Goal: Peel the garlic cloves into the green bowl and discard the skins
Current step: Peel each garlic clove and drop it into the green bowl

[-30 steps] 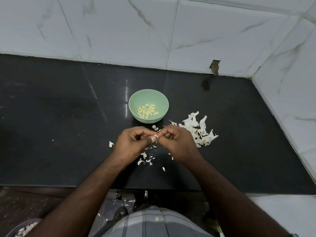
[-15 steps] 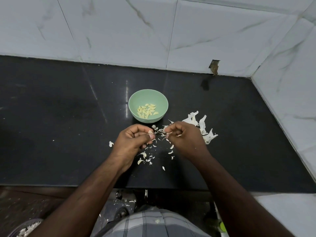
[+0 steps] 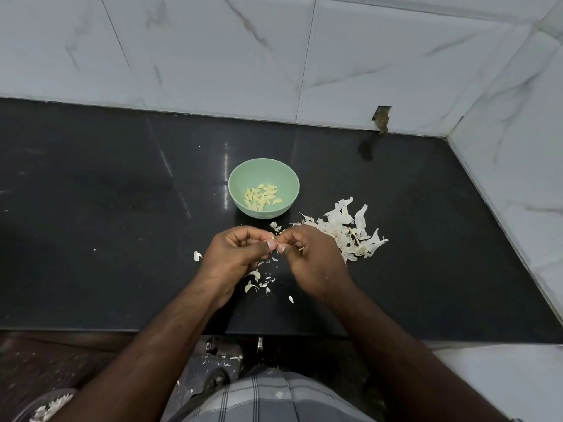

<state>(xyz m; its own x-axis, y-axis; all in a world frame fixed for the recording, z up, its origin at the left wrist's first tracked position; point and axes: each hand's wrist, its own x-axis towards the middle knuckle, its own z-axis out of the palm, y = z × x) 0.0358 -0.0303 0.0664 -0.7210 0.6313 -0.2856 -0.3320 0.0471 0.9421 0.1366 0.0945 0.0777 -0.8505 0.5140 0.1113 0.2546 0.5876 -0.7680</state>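
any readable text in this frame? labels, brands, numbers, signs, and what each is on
None. No text, label, brand, number or sign shows anywhere in the head view.
green bowl: plain, no marking on the rim or the wall that shows.
black counter: bare of print.
marble wall tiles: only grey veining.
checked cloth at the bottom edge: a pattern, no lettering.

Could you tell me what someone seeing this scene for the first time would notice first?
Probably the two hands meeting at the centre of the black counter, left hand and right hand pinching something small between them. Just beyond sits the green bowl of peeled cloves, with a pile of white skins to its right.
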